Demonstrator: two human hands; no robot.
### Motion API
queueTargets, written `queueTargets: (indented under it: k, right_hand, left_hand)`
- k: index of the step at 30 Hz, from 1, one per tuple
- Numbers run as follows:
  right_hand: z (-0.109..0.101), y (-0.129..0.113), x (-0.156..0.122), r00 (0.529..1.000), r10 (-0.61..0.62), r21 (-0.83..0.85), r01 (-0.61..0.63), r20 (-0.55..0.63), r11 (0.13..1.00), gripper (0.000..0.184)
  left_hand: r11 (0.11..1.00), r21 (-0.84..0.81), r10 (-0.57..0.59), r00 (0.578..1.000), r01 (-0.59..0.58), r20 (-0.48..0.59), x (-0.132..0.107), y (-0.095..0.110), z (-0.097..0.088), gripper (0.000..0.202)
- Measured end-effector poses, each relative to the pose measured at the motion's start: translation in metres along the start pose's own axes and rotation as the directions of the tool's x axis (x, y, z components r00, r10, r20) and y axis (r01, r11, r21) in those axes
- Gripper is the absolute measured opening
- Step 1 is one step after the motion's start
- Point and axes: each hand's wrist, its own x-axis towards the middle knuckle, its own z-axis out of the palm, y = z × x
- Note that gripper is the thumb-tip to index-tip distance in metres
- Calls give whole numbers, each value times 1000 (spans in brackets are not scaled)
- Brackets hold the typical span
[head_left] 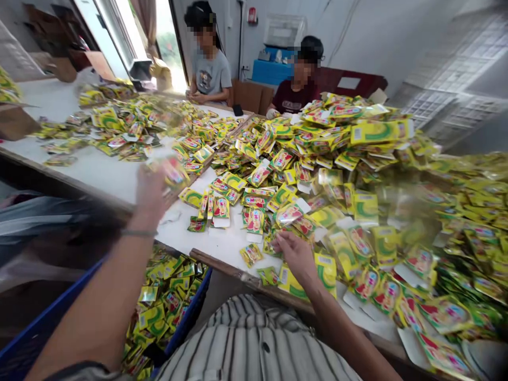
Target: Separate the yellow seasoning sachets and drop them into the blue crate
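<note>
Holding at least one yellow packet (173, 172) (blurred by motion) in the left hand (151, 185), above the white table (208, 243); with the curled right hand (297, 257) at the near edge of heaped packets (286, 159), impossible to tell whether gripping any.

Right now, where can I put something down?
On the white table, left of the left hand, in front of the scattered packets; also between small cartons and the wooden edge. Crowded: the heap right of the right hand.
</note>
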Motion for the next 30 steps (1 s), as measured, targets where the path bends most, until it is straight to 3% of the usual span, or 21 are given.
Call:
queueTargets:
  k: [1,3,5,7,9,12,14,15,17,18,20,21,23,25,26,27,30]
  right_hand:
    - [-3,1,1,999,-36,-41,34,-33,999,39]
    - [-6,2,2,993,-102,-165,91,-58,982,31]
    - [-4,-1,5,986,-160,-310,139,-44,941,25]
    - [3,-6,10,972,-237,-467,215,12,858,24]
    - [14,-11,19,934,-329,-642,337,138,689,26]
    - [31,-13,37,847,-373,-785,507,378,356,46]
    - [36,-11,47,807,-353,-793,565,473,229,48]
    - [36,-9,52,801,-348,-791,574,487,213,43]
    - [34,-6,57,810,-386,-778,560,441,285,36]
    - [33,-6,57,825,-431,-759,532,366,375,35]
    - [33,-10,54,871,-474,-634,441,132,635,33]
    - [35,-14,51,901,-432,-504,388,32,772,31]
    - [43,-24,41,968,-250,-172,246,-1,954,26]
    - [50,-34,31,982,-96,77,84,162,993,26]
    - [51,-38,28,967,-65,125,35,245,991,27]
    - [50,-39,26,955,-62,116,29,290,993,27]
    - [35,-36,34,963,-184,-211,225,198,951,26]
  left_hand:
    - [1000,12,0,995,1,-100,18,6,2,82]
    - [988,142,82,987,-63,-134,26,12,10,91]
    - [958,250,142,990,-141,13,2,7,25,72]
    - [958,260,60,969,-124,241,-39,-9,42,43]
    - [974,222,-55,910,-41,410,-81,-31,56,39]
    - [983,176,-135,866,55,481,-121,-58,65,41]
    - [982,173,-153,857,75,493,-132,-65,61,40]
    - [980,188,-158,853,72,498,-135,-65,57,40]
    - [966,257,-156,855,28,494,-138,-59,47,41]
    - [955,296,-123,867,-29,482,-140,-55,43,43]
    - [908,340,59,879,-244,473,-143,-46,39,53]
    - [858,342,190,855,-384,483,-145,-42,40,61]
    - [716,298,426,734,-631,529,-148,-39,45,73]
    - [636,218,525,622,-740,581,-151,-40,51,65]
    - [647,192,524,613,-738,592,-153,-41,53,56]
    - [686,190,494,642,-702,587,-154,-42,54,49]
    - [868,292,216,835,-402,506,-155,-45,48,44]
